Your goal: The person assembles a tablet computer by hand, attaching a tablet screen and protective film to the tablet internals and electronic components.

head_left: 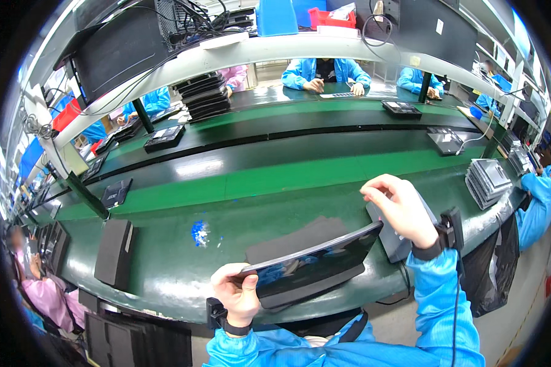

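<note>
My left hand [237,295] grips the left end of a thin flat screen panel [318,263], thumb on its glossy black face. The panel is tilted up and mirrors blue sleeves and hands. Beneath it lies a dark foam pad [294,240] on the green bench. My right hand [401,211] is raised past the panel's upper right corner, apart from it. Its thumb and forefinger come together in a pinch; anything between them is too small to make out. Under that hand a grey flat device [403,244] rests on the bench.
Small blue and white scraps [200,233] lie left of the pad. A dark foam block [114,254] stands farther left. Stacked grey devices [487,183] sit at right, beside a black bag [493,263]. Across the green conveyor belt [300,174], people in blue work.
</note>
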`<state>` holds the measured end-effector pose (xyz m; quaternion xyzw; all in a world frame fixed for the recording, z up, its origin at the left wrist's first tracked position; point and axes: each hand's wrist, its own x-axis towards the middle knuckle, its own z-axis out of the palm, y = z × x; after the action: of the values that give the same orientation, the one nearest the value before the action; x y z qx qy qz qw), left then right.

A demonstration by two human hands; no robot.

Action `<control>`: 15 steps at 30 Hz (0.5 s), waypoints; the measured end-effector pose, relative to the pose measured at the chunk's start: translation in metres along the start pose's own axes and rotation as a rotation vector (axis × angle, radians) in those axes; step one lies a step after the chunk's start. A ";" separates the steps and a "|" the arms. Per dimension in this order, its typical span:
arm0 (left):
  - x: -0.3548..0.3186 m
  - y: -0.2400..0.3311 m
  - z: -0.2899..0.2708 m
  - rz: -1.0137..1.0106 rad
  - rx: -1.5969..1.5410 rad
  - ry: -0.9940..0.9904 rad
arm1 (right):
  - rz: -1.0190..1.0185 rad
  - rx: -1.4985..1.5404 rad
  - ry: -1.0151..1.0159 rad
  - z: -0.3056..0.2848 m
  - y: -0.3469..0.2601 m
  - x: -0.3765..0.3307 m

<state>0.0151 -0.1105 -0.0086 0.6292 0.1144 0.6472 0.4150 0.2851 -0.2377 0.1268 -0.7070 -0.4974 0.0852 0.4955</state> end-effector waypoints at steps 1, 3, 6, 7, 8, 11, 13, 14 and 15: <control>0.001 -0.001 0.001 0.010 -0.042 -0.030 | -0.284 -0.234 -0.059 -0.005 -0.017 -0.003; 0.000 -0.001 -0.001 -0.007 -0.045 -0.015 | -0.629 -0.224 -0.282 0.011 -0.039 -0.007; 0.001 0.000 -0.002 -0.021 -0.052 -0.013 | -0.612 -0.205 -0.456 0.034 -0.035 -0.007; 0.001 0.000 -0.002 -0.019 -0.055 -0.026 | -0.619 -0.198 -0.462 0.036 -0.035 -0.007; 0.002 0.003 -0.002 -0.030 -0.062 -0.026 | -0.605 -0.175 -0.464 0.038 -0.034 -0.006; 0.003 0.001 0.001 -0.022 -0.067 -0.047 | -0.526 -0.125 -0.413 0.039 -0.035 -0.008; 0.000 -0.001 0.001 -0.035 -0.092 -0.041 | -0.473 -0.145 -0.393 0.042 -0.034 -0.009; 0.001 -0.001 0.002 -0.025 -0.099 -0.043 | -0.478 -0.140 -0.397 0.044 -0.035 -0.008; 0.003 -0.001 0.002 -0.015 -0.108 -0.047 | -0.457 -0.189 -0.364 0.045 -0.037 -0.007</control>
<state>0.0179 -0.1091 -0.0064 0.6200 0.0741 0.6343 0.4558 0.2310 -0.2154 0.1309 -0.5928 -0.7299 0.0500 0.3365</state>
